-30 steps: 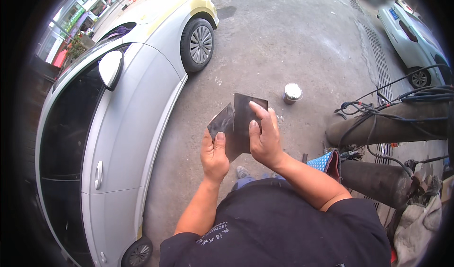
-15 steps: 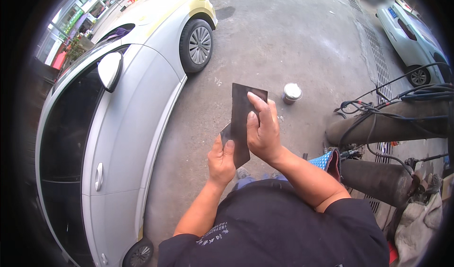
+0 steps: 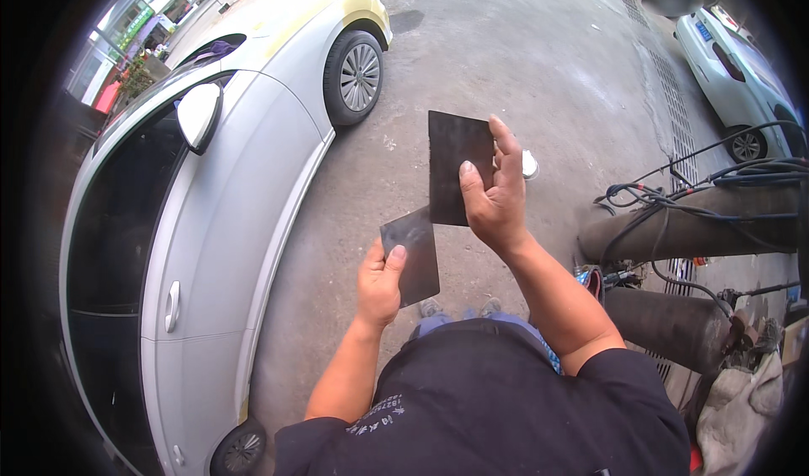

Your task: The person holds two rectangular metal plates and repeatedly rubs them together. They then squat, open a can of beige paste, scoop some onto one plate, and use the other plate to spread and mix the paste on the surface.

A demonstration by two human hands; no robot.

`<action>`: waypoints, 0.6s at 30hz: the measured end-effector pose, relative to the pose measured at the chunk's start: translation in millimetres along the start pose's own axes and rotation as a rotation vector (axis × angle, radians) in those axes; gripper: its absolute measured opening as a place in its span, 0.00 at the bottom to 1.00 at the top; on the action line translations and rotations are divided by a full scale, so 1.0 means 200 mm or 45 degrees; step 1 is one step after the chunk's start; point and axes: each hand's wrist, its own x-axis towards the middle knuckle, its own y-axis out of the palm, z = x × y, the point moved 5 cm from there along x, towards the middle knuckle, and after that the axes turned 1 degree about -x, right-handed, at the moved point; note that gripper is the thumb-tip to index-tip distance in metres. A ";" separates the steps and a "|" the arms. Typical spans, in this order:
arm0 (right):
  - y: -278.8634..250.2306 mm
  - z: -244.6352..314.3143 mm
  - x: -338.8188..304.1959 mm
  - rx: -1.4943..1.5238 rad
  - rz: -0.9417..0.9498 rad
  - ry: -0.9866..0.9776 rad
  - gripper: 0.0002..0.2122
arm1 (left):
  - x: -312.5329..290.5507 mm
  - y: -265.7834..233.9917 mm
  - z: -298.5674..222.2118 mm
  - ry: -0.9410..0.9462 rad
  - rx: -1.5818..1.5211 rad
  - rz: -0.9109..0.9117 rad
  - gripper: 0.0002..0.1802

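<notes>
Head view: the right hand (image 3: 497, 202) pinches a dark sandpaper sheet (image 3: 455, 166) upright, while the left hand (image 3: 379, 286) clamps a smaller dark sheet (image 3: 413, 252) just below it, beside the silver car (image 3: 227, 223), above concrete ground (image 3: 522, 63).

Concrete ground (image 3: 539, 46) under me, grey and stained.
On it I see a silver car (image 3: 219, 223), a small white can (image 3: 528, 165), two dark pipes (image 3: 674, 231) with cables (image 3: 674, 191), another parked car (image 3: 729, 71).
</notes>
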 end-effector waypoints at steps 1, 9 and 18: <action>-0.01 0.01 0.01 0.055 0.001 -0.054 0.28 | 0.01 -0.01 0.00 -0.060 -0.218 -0.046 0.14; 0.13 0.14 -0.34 -0.297 0.456 -0.800 0.28 | 0.07 -0.04 -0.02 -0.087 -0.525 -0.354 0.14; -0.08 -0.16 -0.12 -0.169 0.328 0.167 0.32 | 0.11 -0.09 -0.08 -0.251 -0.602 -0.095 0.15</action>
